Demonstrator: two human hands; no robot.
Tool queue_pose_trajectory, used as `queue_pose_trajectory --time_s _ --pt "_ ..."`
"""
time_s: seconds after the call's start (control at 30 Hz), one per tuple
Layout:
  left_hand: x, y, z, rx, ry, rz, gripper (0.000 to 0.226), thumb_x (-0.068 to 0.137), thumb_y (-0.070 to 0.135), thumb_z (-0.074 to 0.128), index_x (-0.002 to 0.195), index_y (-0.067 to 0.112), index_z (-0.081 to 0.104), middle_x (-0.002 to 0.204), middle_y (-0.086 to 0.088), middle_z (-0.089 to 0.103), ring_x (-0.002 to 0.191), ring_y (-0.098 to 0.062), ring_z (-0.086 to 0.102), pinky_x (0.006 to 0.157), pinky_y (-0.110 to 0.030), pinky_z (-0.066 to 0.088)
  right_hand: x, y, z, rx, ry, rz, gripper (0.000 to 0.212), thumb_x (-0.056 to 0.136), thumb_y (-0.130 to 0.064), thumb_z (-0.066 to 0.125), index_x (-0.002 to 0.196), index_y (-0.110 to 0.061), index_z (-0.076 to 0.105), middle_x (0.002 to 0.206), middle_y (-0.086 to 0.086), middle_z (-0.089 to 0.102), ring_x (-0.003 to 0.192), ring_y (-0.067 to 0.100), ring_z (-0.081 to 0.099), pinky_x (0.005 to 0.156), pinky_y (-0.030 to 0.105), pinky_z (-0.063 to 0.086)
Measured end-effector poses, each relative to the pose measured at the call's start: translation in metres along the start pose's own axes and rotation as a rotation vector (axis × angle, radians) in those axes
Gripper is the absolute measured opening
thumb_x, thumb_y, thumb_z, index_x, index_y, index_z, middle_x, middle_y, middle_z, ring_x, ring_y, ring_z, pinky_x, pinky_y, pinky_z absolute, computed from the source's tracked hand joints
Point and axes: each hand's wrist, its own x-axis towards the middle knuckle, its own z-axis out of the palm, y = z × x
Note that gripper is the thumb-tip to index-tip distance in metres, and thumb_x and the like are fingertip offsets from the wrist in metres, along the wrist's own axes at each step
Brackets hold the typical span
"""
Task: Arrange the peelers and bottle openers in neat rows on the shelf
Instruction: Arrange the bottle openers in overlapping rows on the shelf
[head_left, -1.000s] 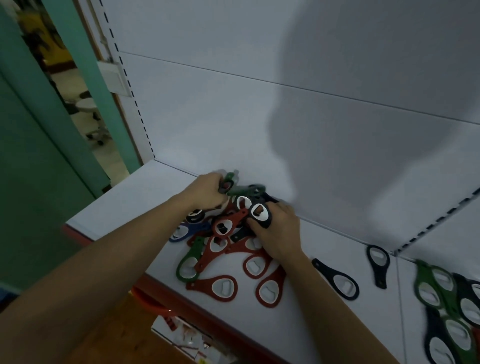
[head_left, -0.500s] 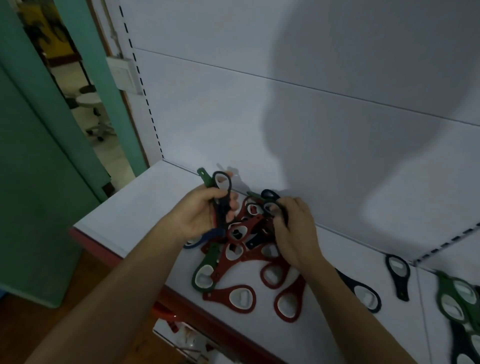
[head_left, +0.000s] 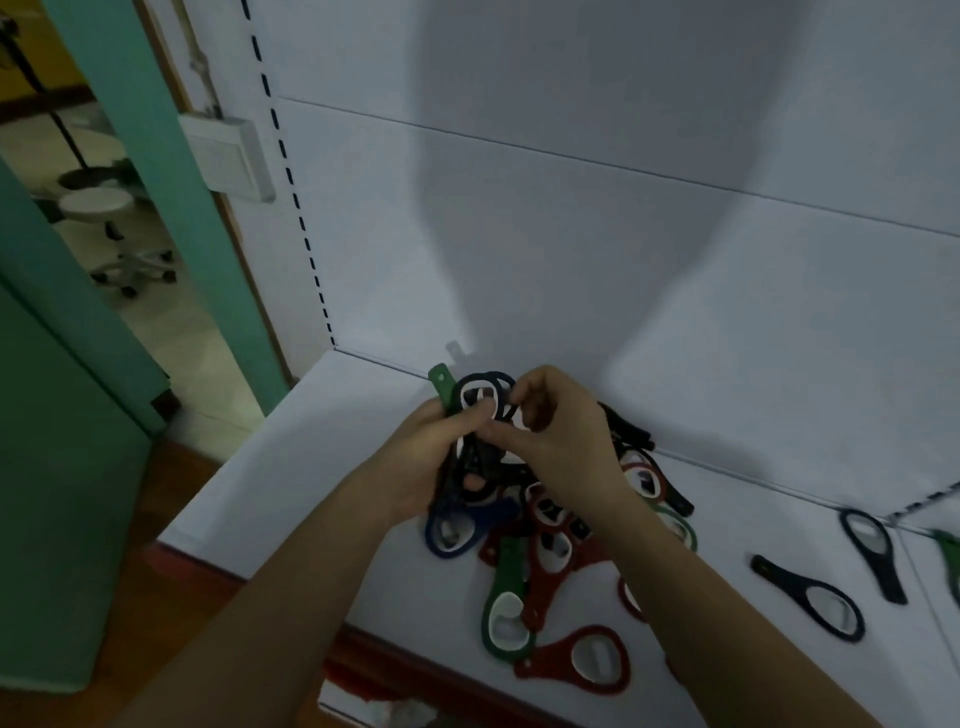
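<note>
A jumbled pile of bottle openers (head_left: 550, 535) in red, green, blue and black lies on the white shelf (head_left: 291, 478). My left hand (head_left: 431, 462) holds a bunch of openers (head_left: 475, 410) upright above the pile: a green one at the back and black ones in front. My right hand (head_left: 556, 431) pinches the ring of a black opener at the top of that bunch. Both hands touch over the pile. Two black openers (head_left: 815, 603) (head_left: 872, 551) lie apart to the right.
The shelf's white back panel (head_left: 571, 249) rises right behind the pile. A red front edge (head_left: 415, 660) bounds the shelf. A teal door frame (head_left: 171, 171) and a stool (head_left: 98, 208) stand to the left. A green opener (head_left: 950, 545) shows at the right border.
My left hand has lifted a bunch of openers off the pile. My right hand has left the pile and come up to meet it, gripping the top opener.
</note>
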Motion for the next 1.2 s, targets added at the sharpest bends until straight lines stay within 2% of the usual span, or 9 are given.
queue_pose_trajectory --time_s 0.1,0.23,0.33,0.47,0.57,0.73,0.93,1.07,1.2 --pt "0.003 0.009 -0.016 -0.109 -0.063 -0.018 0.031 0.090 0.029 0.073 0.109 0.006 0.072 0.093 -0.015 0.067 0.077 -0.024 0.067 0.050 -0.031 0.050 0.011 -0.008 -0.002 0.111 -0.046 -0.005 0.041 0.073 -0.033 0.089 0.101 -0.022 0.061 0.086 -0.003 0.059 0.073 0.008 0.053 0.066 0.020 0.045" --pt "0.003 0.017 -0.031 0.020 -0.312 -0.099 0.027 0.093 0.024 0.072 0.112 0.005 0.073 0.103 -0.020 0.071 0.095 -0.038 0.071 0.075 -0.046 0.061 0.024 -0.023 -0.004 -0.051 -0.092 -0.128 0.029 0.098 -0.036 0.062 0.126 -0.030 0.064 0.114 -0.005 0.062 0.103 0.010 0.059 0.077 0.023 0.049" --pt "0.005 0.021 -0.028 0.275 -0.455 -0.088 0.012 0.100 0.013 0.062 0.100 0.001 0.065 0.087 -0.014 0.066 0.073 -0.028 0.065 0.067 -0.040 0.057 0.031 -0.035 0.010 -0.129 -0.241 -0.203 0.015 0.099 -0.020 0.063 0.110 -0.019 0.074 0.101 -0.007 0.069 0.096 0.006 0.062 0.077 0.015 0.047" --pt "0.013 0.021 -0.034 0.034 -0.369 -0.135 0.028 0.091 0.003 0.058 0.119 0.004 0.059 0.087 -0.009 0.060 0.053 -0.013 0.042 0.044 -0.024 0.039 0.035 -0.036 0.011 0.011 0.240 -0.142 0.011 0.097 -0.011 0.064 0.097 -0.009 0.074 0.085 -0.006 0.070 0.071 0.008 0.060 0.068 0.026 0.049" --pt "0.022 0.017 -0.041 -0.275 -0.214 -0.180 0.040 0.098 0.007 0.051 0.134 0.017 0.062 0.083 -0.008 0.058 0.051 -0.012 0.042 0.040 -0.021 0.038 0.024 -0.029 0.006 0.122 0.454 -0.186 0.011 0.095 -0.007 0.066 0.101 -0.010 0.075 0.089 0.004 0.073 0.075 0.020 0.066 0.069 0.036 0.056" --pt "0.027 0.018 -0.037 -0.377 -0.163 -0.187 0.043 0.086 0.048 0.073 0.120 0.022 0.071 0.096 -0.010 0.071 0.079 -0.022 0.069 0.062 -0.031 0.057 -0.008 -0.020 0.038 -0.209 0.131 -0.319 0.014 0.088 -0.021 0.076 0.102 -0.021 0.078 0.103 -0.008 0.072 0.097 0.001 0.063 0.086 0.023 0.052" --pt "0.027 0.021 -0.047 -0.190 -0.009 -0.168 0.023 0.097 -0.002 0.059 0.118 0.008 0.058 0.104 -0.024 0.075 0.082 -0.034 0.076 0.064 -0.039 0.063 -0.015 0.001 0.025 -0.229 0.097 -0.153 0.017 0.099 -0.027 0.061 0.110 -0.024 0.072 0.107 -0.016 0.068 0.100 0.002 0.061 0.084 0.023 0.052" --pt "0.022 0.039 -0.068 -0.119 -0.074 -0.133 0.041 0.095 -0.009 0.053 0.131 0.011 0.052 0.115 -0.025 0.072 0.074 -0.027 0.072 0.059 -0.033 0.059 -0.013 0.021 0.024 -0.817 -0.286 0.028 0.048 0.093 -0.054 0.060 0.133 -0.029 0.060 0.125 -0.007 0.058 0.121 0.017 0.043 0.103 0.043 0.038" --pt "0.019 0.045 -0.075 0.189 -0.002 -0.103 0.036 0.092 -0.007 0.059 0.120 0.014 0.068 0.101 -0.013 0.066 0.064 -0.015 0.056 0.052 -0.030 0.047 -0.009 0.019 0.032 -0.865 -0.333 -0.005 0.047 0.097 -0.052 0.054 0.139 -0.032 0.055 0.129 -0.005 0.055 0.123 0.022 0.040 0.099 0.047 0.034"
